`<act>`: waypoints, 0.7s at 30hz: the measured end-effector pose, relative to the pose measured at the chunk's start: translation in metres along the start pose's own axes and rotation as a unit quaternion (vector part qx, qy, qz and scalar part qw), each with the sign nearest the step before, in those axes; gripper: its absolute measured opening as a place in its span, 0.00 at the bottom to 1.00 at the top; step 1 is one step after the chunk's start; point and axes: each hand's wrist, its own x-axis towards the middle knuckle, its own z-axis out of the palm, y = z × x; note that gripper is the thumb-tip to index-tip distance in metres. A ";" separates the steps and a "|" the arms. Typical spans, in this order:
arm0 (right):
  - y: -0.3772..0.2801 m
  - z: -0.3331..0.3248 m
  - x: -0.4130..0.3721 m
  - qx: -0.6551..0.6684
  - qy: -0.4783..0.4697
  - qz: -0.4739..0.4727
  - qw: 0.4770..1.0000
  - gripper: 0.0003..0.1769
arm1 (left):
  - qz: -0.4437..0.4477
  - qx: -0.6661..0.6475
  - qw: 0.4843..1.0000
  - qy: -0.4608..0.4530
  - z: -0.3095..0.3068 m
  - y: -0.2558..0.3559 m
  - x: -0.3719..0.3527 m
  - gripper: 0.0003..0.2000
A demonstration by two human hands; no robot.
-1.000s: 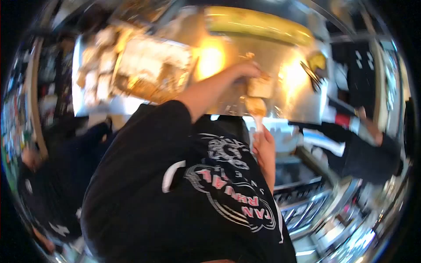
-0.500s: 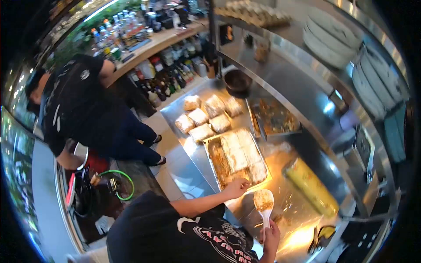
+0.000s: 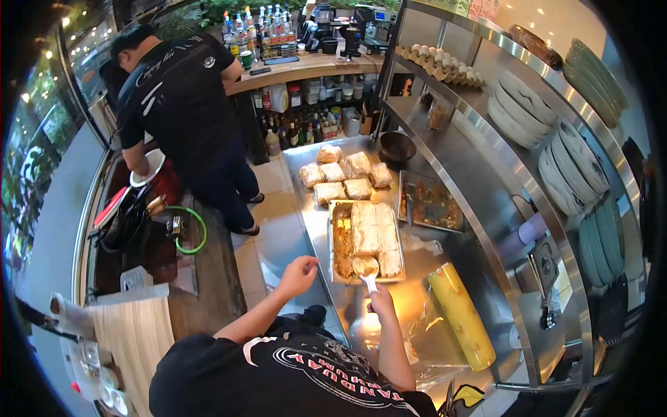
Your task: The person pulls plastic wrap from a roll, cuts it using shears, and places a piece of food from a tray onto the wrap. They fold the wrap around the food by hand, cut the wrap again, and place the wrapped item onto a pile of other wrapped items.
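My right hand (image 3: pixel 381 304) grips the handle of a white rice paddle (image 3: pixel 365 267). The paddle's head is down in the near end of a metal tray (image 3: pixel 331 240), beside the pale-topped food blocks (image 3: pixel 375 229) there. Along the tray's left side a brown, crumbly strip is exposed. My left hand (image 3: pixel 300 274) hovers left of the tray, fingers curled, with nothing seen in it. Several plastic-wrapped food blocks (image 3: pixel 328 192) sit just beyond the tray.
Right of the tray lies a yellow roll of wrap (image 3: pixel 460 316). A second tray (image 3: pixel 431 201) holds brown scraps and a utensil, near a dark bowl (image 3: pixel 397 146). Steel shelves with plates (image 3: pixel 573 170) rise at the right. A co-worker (image 3: pixel 184 104) stands far left at a sink.
The paddle has moved from beside the tray into its near end. My left hand has left the tray's near corner and moved left. My view has turned and lifted.
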 end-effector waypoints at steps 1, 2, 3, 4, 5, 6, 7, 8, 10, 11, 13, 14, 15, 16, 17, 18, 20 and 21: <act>0.007 0.000 0.000 0.025 -0.013 -0.005 1.000 0.28 | -0.003 -0.001 1.000 0.001 0.001 -0.013 -0.023 0.10; 0.007 0.000 -0.006 0.030 -0.017 -0.007 0.999 0.30 | -0.032 0.049 0.998 -0.003 0.002 -0.029 -0.041 0.10; 0.005 -0.002 -0.018 0.027 -0.022 -0.013 0.999 0.30 | -0.059 0.100 0.993 -0.002 0.001 -0.035 -0.054 0.10; -0.001 -0.003 -0.032 -0.009 0.040 -0.032 0.999 0.29 | -0.056 0.103 0.993 0.009 -0.005 -0.030 -0.064 0.10; 0.000 -0.002 -0.043 -0.042 0.104 -0.048 0.993 0.28 | -0.078 0.066 0.995 -0.005 -0.013 -0.016 -0.079 0.10; 0.041 -0.017 -0.014 -0.175 0.156 -0.124 0.964 0.29 | -0.103 0.028 0.994 -0.023 -0.022 -0.002 -0.097 0.09; 0.036 -0.023 -0.031 -0.168 0.191 -0.196 0.947 0.26 | -0.101 0.028 0.994 -0.023 -0.034 0.012 -0.106 0.09; 0.010 -0.030 -0.063 -0.160 0.226 -0.272 0.922 0.23 | -0.068 0.019 0.997 0.017 -0.050 0.029 -0.105 0.09; -0.078 -0.038 -0.145 -0.069 0.206 -0.360 0.907 0.17 | 0.046 0.000 0.994 0.099 -0.092 0.085 -0.099 0.08; -0.118 -0.041 -0.185 0.051 0.160 -0.405 0.899 0.13 | 0.126 -0.005 0.983 0.137 -0.122 0.126 -0.092 0.08; -0.185 -0.049 -0.270 -0.012 0.211 -0.616 0.758 0.11 | 0.258 0.064 0.944 0.197 -0.180 0.206 -0.089 0.09; -0.199 -0.055 -0.299 -0.017 0.250 -0.675 0.694 0.09 | 0.284 0.078 0.926 0.235 -0.201 0.249 -0.098 0.08; -0.225 -0.068 -0.336 -0.176 0.230 -0.762 0.579 0.11 | 0.359 0.079 0.891 0.267 -0.223 0.271 -0.105 0.09; -0.241 -0.071 -0.361 -0.182 0.198 -0.828 0.491 0.16 | 0.423 0.056 0.854 0.296 -0.237 0.294 -0.115 0.13; -0.249 -0.062 -0.377 -0.079 0.183 -0.890 0.411 0.23 | 0.504 0.154 0.785 0.326 -0.259 0.310 -0.124 0.17; -0.258 -0.068 -0.407 -0.107 0.133 -0.920 0.352 0.28 | 0.642 0.083 0.702 0.297 -0.275 0.314 -0.121 0.20; -0.273 -0.049 -0.443 -0.141 0.106 -0.943 0.281 0.27 | 0.702 0.008 0.709 0.070 -0.321 0.345 -0.149 0.25; -0.277 -0.037 -0.451 -0.159 0.109 -0.945 0.265 0.27 | 0.718 0.065 0.682 0.123 -0.328 0.361 -0.155 0.24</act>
